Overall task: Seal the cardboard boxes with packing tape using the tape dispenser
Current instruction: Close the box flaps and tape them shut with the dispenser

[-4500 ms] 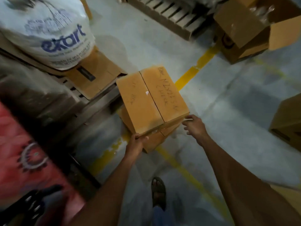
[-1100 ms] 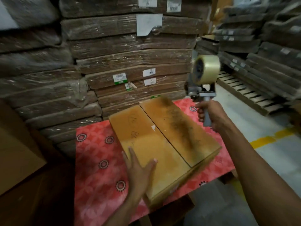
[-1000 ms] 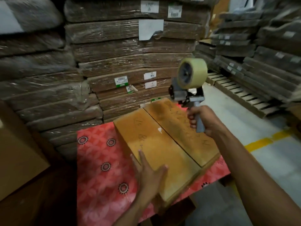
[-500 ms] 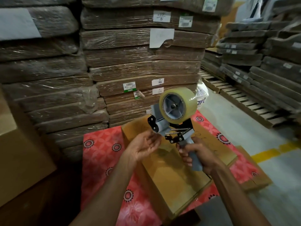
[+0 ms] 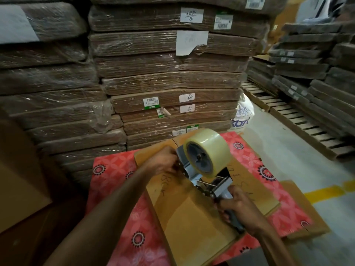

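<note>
A closed cardboard box [image 5: 188,217] with black handwriting lies on a red patterned cloth [image 5: 115,189]. Above the box's top flaps I hold a tape dispenser [image 5: 203,167] carrying a roll of clear tape [image 5: 213,148]. My right hand [image 5: 238,208] grips the dispenser's handle, below and right of the roll. My left hand [image 5: 163,164] has its fingers curled at the dispenser's front end, pinching there; the tape end itself is too small to make out.
Tall stacks of shrink-wrapped flat cardboard [image 5: 169,83] rise just behind the table. More stacks and wooden pallets [image 5: 307,116] stand on the right. A white sack [image 5: 243,116] sits behind the table corner. A brown box [image 5: 21,185] is at left; a yellow floor line [image 5: 326,191] runs at right.
The dispenser has come down lower over the box. My left hand, open beside the dispenser half a second ago, now pinches at its front end. A second ago that hand lay flat on the box.
</note>
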`<state>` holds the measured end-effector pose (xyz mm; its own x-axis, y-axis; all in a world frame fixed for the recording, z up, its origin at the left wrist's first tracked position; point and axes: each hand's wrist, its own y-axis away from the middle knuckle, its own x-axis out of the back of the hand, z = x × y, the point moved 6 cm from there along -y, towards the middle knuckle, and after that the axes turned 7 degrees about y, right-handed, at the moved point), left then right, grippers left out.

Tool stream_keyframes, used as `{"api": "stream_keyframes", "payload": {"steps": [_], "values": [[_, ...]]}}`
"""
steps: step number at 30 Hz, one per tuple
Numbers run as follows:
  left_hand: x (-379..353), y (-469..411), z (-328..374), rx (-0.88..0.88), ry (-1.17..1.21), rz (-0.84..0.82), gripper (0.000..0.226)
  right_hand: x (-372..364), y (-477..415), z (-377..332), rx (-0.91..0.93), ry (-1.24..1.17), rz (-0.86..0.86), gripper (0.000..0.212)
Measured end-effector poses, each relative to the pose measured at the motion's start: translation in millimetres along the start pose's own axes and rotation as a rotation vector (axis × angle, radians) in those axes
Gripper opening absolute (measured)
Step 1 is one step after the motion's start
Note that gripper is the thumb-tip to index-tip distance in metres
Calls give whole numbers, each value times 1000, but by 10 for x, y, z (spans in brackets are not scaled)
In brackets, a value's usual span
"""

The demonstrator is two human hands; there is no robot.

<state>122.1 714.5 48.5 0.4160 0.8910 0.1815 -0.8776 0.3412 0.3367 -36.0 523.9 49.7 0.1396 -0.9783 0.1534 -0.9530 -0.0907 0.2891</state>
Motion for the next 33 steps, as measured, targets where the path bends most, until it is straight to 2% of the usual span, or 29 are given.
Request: {"api": "stream_keyframes", "payload": {"steps": [2, 6, 10, 13, 17, 21, 25, 30, 33], "values": [[51, -118, 155, -111, -142, 28, 23, -31, -70, 21, 25, 69, 31, 17], [532, -503, 210, -34, -207, 239, 16, -47, -180, 86, 13, -8, 85, 7], [867, -881, 401, -29, -229, 303, 7, -110, -289, 101, -9, -19, 147, 7], [901, -1131, 427, 20, -253, 217, 9, -125, -434, 151, -63, -22, 218, 8], [889, -1351, 373, 20, -216, 151, 12, -182, -666, 202, -121, -68, 222, 18], [938, -1484, 232, 20, -144, 144, 13, -252, -810, 213, -145, -99, 235, 7], [926, -1612, 25, 26, -81, 137, 12, -239, -836, 259, -192, -60, 250, 27], [917, -1715, -140, 43, -69, 167, 10, -242, -834, 260, -217, -14, 240, 42], [861, -1680, -123, 25, -149, 187, 11, -262, -831, 226, -210, 23, 231, 36]]}}
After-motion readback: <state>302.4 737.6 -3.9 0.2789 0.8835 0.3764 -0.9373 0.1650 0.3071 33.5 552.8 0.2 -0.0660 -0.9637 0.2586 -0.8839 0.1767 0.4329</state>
